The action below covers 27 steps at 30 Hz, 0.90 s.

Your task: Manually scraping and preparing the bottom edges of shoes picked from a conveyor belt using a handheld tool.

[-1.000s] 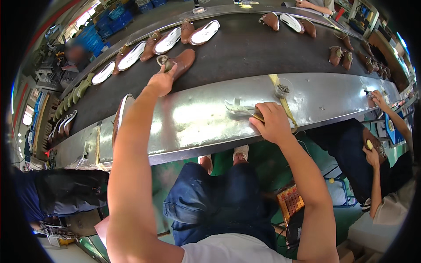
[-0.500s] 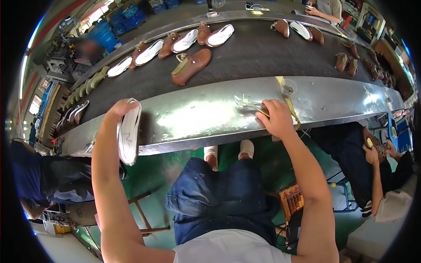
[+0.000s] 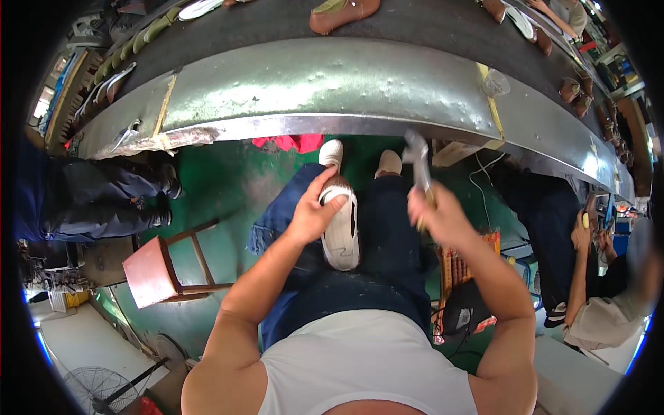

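Note:
My left hand (image 3: 310,216) grips one end of a shoe (image 3: 342,238) resting on my thigh, its white sole turned up. The thumb lies across the sole, and a strip of brown upper shows at the far end. To the right, my right hand (image 3: 443,216) is closed around the handles of metal lasting pincers (image 3: 418,155). Their head points up and away, in the air short of the bench edge, apart from the shoe. Motion blurs the pincers and my right fingers somewhat.
A metal-topped bench (image 3: 304,83) runs across in front, with a dark conveyor belt (image 3: 429,24) behind it. On the belt lies a brown shoe (image 3: 342,15). A clear cup (image 3: 495,83) stands on the bench. A wooden stool (image 3: 155,273) is at left; people sit or stand on both sides.
The shoe has come from the bench's left edge to my lap in my left hand. My right hand has lifted the pincers off the bench and drawn them nearer. My view has tilted down.

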{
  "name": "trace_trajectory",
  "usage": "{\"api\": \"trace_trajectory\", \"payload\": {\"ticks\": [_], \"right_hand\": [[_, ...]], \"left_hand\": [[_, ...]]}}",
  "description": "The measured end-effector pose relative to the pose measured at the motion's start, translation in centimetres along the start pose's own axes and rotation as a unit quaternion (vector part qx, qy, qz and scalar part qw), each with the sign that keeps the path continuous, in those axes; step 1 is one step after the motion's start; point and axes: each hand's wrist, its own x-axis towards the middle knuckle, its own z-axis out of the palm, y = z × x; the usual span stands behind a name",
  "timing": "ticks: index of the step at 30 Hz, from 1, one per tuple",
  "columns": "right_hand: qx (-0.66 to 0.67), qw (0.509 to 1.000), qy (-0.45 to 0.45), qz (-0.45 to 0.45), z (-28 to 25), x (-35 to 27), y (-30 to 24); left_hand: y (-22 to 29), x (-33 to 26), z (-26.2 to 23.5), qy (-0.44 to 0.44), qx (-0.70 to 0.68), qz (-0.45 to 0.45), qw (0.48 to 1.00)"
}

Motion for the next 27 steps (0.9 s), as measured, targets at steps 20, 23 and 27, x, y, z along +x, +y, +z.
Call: {"api": "trace_trajectory", "payload": {"ticks": [20,23,27], "right_hand": [[0.225,0.972,0.056,-0.03,5.2,-0.3,1.3],[0.079,0.992,-0.084,0.046,5.4,-1.7,1.7],[0.228,0.953,-0.147,0.136,8.7,-2.3,2.8]], "left_hand": [[-2.8,1.4,-1.7,-0.051,0.178,0.04,0.982],[-1.9,1.4,-1.6,-0.07,0.098,0.0,0.993],[-0.4,1.1,-0.7,-0.1,-0.021,-0.027,0.994]]}}
